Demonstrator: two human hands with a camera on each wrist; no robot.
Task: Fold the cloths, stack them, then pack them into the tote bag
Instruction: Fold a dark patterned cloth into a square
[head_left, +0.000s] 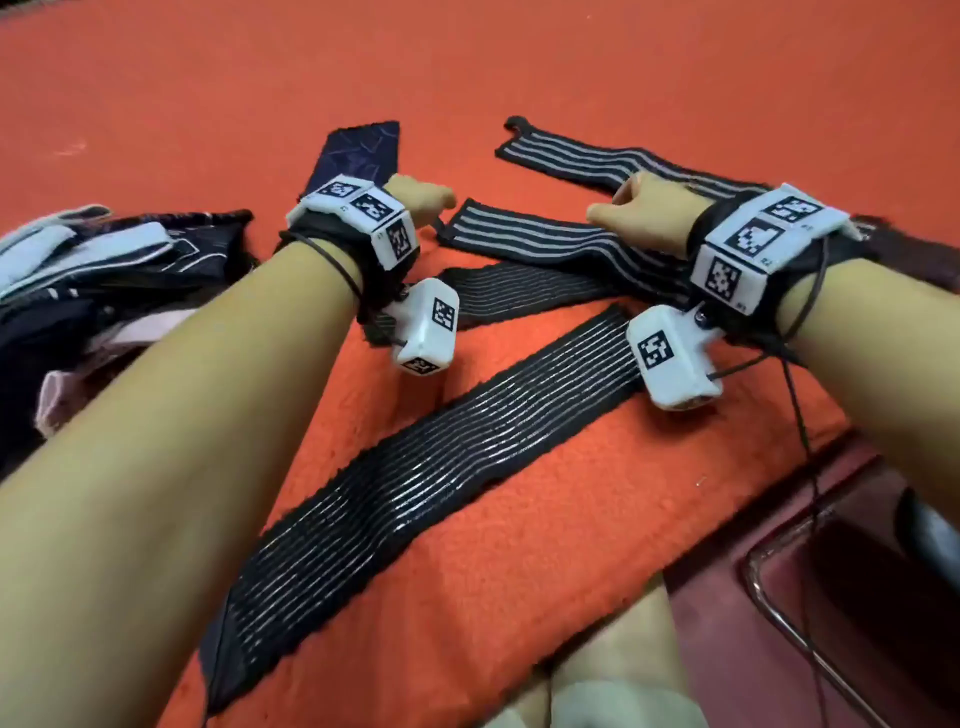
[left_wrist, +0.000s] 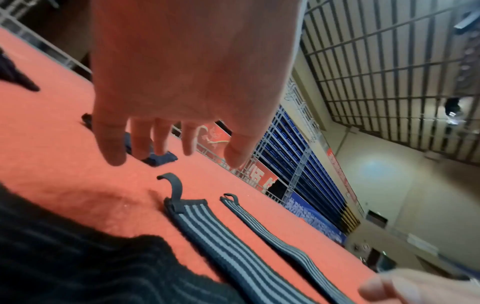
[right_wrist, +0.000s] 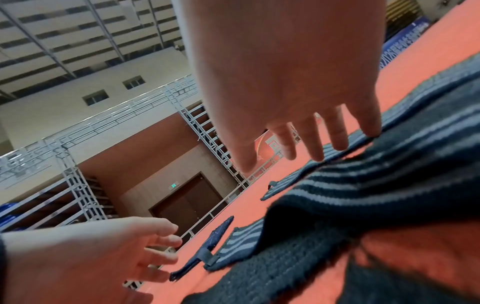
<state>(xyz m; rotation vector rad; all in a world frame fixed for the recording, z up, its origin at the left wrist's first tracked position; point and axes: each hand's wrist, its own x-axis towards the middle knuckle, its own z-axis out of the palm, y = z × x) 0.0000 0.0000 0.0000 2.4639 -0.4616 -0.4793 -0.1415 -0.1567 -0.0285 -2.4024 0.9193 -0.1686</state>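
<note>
Several black elastic striped cloths lie spread on the orange carpet (head_left: 519, 78). A long thin-striped cloth (head_left: 441, 467) runs diagonally nearest me, with a second thin-striped one (head_left: 519, 291) beyond it. My left hand (head_left: 421, 200) hovers with relaxed fingers (left_wrist: 166, 144) over the loop end of a grey-striped cloth (head_left: 545, 239) (left_wrist: 215, 236) and holds nothing. My right hand (head_left: 634, 208) (right_wrist: 306, 139) hangs open over the farthest grey-striped cloth (head_left: 597, 156) (right_wrist: 285, 185), its fingertips at or just above the fabric. A navy patterned cloth (head_left: 358, 150) (left_wrist: 161, 159) lies behind the left hand.
A heap of dark, white and pink fabric (head_left: 104, 270) lies at the left. A dark red object with a metal rim (head_left: 831, 597) sits past the carpet's edge at lower right. My knees (head_left: 623, 649) show at the bottom. Bare carpet stretches beyond the cloths.
</note>
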